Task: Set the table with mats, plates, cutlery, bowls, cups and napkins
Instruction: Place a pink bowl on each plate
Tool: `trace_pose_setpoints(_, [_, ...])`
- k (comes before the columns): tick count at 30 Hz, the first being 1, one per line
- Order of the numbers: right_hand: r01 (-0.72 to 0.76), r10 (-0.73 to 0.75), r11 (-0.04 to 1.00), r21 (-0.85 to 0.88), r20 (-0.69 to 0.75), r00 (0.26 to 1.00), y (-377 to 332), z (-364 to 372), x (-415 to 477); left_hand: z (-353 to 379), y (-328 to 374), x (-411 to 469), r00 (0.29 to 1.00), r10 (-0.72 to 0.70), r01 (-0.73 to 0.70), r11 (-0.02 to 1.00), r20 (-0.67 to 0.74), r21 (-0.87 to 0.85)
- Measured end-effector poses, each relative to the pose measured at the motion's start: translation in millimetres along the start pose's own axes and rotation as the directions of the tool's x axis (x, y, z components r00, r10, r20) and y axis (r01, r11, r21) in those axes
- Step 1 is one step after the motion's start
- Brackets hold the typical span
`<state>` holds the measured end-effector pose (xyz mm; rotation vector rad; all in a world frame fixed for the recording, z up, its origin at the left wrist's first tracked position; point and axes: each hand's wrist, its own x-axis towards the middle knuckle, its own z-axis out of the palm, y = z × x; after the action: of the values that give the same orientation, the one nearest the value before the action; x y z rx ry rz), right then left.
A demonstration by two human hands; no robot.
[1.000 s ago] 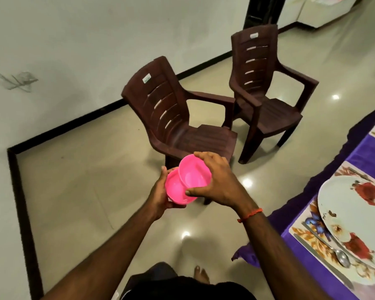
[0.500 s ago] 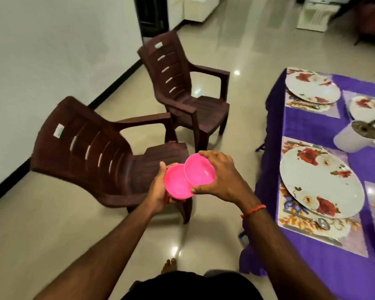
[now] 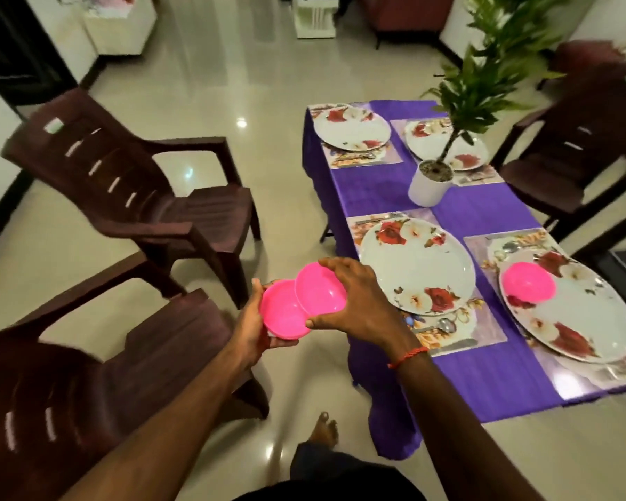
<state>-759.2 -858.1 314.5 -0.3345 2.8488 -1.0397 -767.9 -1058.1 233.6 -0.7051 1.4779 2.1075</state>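
My left hand (image 3: pixel 252 325) cups a stack of pink bowls (image 3: pixel 281 316) from below. My right hand (image 3: pixel 358 301) pinches the rim of the top pink bowl (image 3: pixel 320 289), lifted half off the stack. Both hands hover just left of the purple-clothed table (image 3: pixel 485 374). The nearest floral plate (image 3: pixel 418 265) lies on a mat (image 3: pixel 485 330) with a spoon (image 3: pixel 445 325) beside it. Another pink bowl (image 3: pixel 528 282) sits on the plate at the right (image 3: pixel 575 320). Two more plates (image 3: pixel 351 128) (image 3: pixel 467 157) lie on mats at the far end.
A white pot with a green plant (image 3: pixel 429 186) stands mid-table. Two brown plastic chairs (image 3: pixel 134 189) (image 3: pixel 87 374) stand to my left, another (image 3: pixel 571 168) across the table. My bare foot (image 3: pixel 324 428) is on the glossy tiled floor.
My view has swung right, bringing the whole table into sight. The hands keep hold of the pink bowls and are now closer to the nearest plate.
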Motion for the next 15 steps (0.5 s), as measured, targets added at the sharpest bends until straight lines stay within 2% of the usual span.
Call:
trace_pose_setpoints(7, [-0.167, 0.169, 0.986, 0.025, -0.089, 0.982, 59.5, -38.3, 37.5, 70.8, 33.8, 66.1, 0.988, -0.059, 0.041, 0.991, 0.141, 0.127])
trace_pose_setpoints(15, [-0.243, 0.247, 0.969, 0.041, -0.174, 0.953, 109.8, -68.5, 56.8, 120.9, 50.6, 115.2, 0.983, -0.083, 0.053, 0.983, 0.165, 0.178])
